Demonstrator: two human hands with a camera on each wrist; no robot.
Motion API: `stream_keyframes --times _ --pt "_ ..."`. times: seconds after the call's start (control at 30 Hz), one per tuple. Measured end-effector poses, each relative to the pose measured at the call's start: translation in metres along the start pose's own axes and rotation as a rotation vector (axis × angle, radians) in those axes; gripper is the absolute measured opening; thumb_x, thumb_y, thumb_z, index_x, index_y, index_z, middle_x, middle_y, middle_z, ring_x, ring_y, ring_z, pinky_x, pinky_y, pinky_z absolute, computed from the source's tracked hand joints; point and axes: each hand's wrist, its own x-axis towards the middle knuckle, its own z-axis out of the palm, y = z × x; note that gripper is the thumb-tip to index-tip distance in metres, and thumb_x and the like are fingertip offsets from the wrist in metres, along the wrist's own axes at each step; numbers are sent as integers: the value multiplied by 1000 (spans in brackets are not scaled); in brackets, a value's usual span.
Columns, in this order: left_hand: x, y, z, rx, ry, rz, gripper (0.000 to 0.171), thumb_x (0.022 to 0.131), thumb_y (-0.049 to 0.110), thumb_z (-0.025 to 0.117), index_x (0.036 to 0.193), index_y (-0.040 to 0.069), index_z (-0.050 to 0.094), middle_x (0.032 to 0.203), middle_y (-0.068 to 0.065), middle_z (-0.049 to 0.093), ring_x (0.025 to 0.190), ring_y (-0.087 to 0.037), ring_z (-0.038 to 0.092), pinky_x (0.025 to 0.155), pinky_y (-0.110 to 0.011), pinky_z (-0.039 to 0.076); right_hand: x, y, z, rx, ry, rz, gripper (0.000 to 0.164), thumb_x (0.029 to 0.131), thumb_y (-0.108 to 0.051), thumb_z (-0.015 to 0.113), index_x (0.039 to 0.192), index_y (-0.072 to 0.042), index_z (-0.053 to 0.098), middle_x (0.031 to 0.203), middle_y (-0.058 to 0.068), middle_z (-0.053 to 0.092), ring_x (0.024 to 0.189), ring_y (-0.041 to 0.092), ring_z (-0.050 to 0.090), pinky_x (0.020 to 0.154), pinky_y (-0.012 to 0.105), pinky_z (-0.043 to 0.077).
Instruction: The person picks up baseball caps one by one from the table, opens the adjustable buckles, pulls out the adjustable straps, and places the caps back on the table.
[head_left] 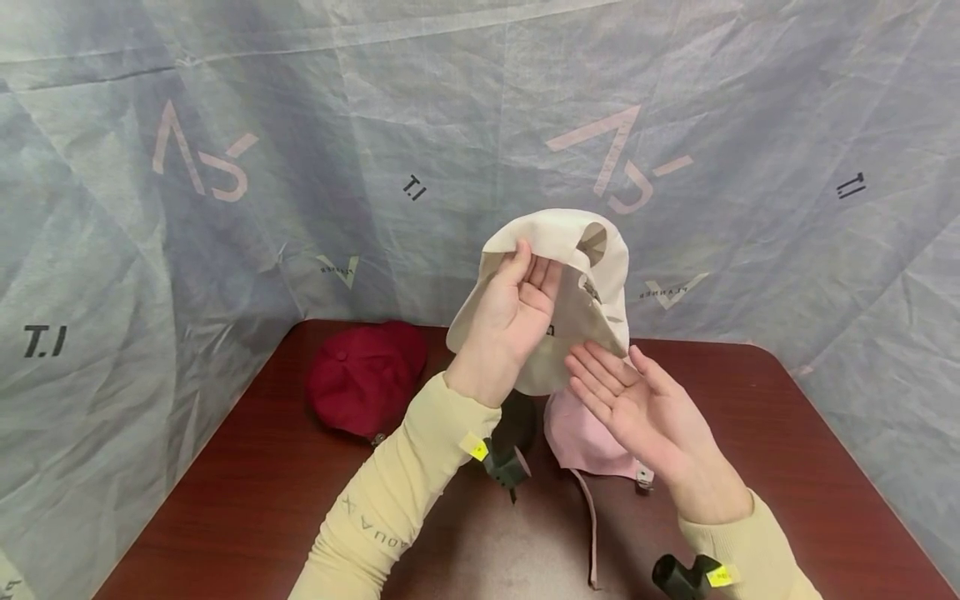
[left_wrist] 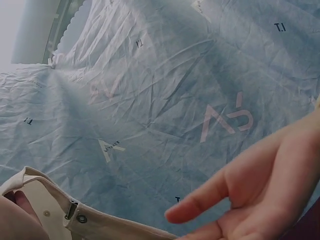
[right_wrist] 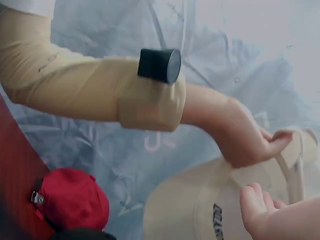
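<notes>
A cream baseball cap [head_left: 551,229] is held up above the table, its hollow inside facing me and its back opening at the upper right. My left hand [head_left: 513,317] grips its edge, thumb on the outer cloth and fingers inside. Palm up, my right hand [head_left: 648,417] lies at the cap's lower right edge, its fingers straight and fingertips right at the cloth. The left wrist view shows the cap's strap with a metal buckle [left_wrist: 71,209]. Dark lettering [right_wrist: 218,221] on the cap appears in the right wrist view.
On the brown table [head_left: 247,492], a dark red cap [head_left: 363,379] sits at the left. A pink cap [head_left: 592,437] with a hanging strap [head_left: 588,517] lies below my right hand. A black cap [head_left: 516,423] is partly hidden behind my left wrist. Grey printed sheeting [head_left: 450,108] surrounds the table.
</notes>
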Motion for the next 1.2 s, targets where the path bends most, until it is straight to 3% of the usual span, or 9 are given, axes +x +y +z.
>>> stream_keyframes --times 0.1,0.2,0.4,0.53,0.7,1.0,1.2 --pt "-4 -2 -3 17 -4 -11 17 98 15 45 91 9 59 89 -2 65 86 -11 65 107 -29 37 -2 2 5 21 31 -29 45 103 -29 37 130 6 46 142 16 43 130 29 43 114 35 26" --pt "-9 -4 -6 41 -13 -24 16 99 15 44 94 9 58 92 -2 65 88 -11 65 107 -29 37 -1 3 10 49 71 -63 41 102 -26 41 129 4 47 140 14 43 127 26 45 112 33 29" --pt "-25 -6 -15 57 -35 -56 16 99 15 44 99 10 59 95 -2 65 92 -10 64 93 -25 48 5 3 15 116 148 -131 36 100 -22 48 126 3 51 139 10 46 126 23 46 112 31 29" --pt "-38 -6 -22 61 -45 -81 15 99 15 44 104 10 58 98 -1 64 94 -10 64 89 -24 51 6 0 14 153 176 -162 31 99 -19 48 119 4 54 128 13 53 122 25 50 112 30 30" --pt "-49 -2 -33 58 -38 -89 16 100 15 43 111 11 54 102 -1 63 97 -10 62 91 -24 50 3 -4 14 199 135 -166 28 101 -14 43 116 5 58 122 15 58 117 28 54 110 31 34" --pt "-52 6 -55 43 23 -71 13 100 14 43 108 11 52 98 1 65 94 -9 63 91 -24 50 1 -10 18 195 44 -135 30 102 -14 38 120 4 55 124 16 57 119 25 52 109 33 35" --pt "-48 8 -69 74 39 -56 12 100 13 42 107 10 51 97 1 64 93 -9 64 89 -23 51 2 -14 22 107 40 -150 29 102 -12 37 119 3 55 121 16 57 117 27 53 106 34 39"
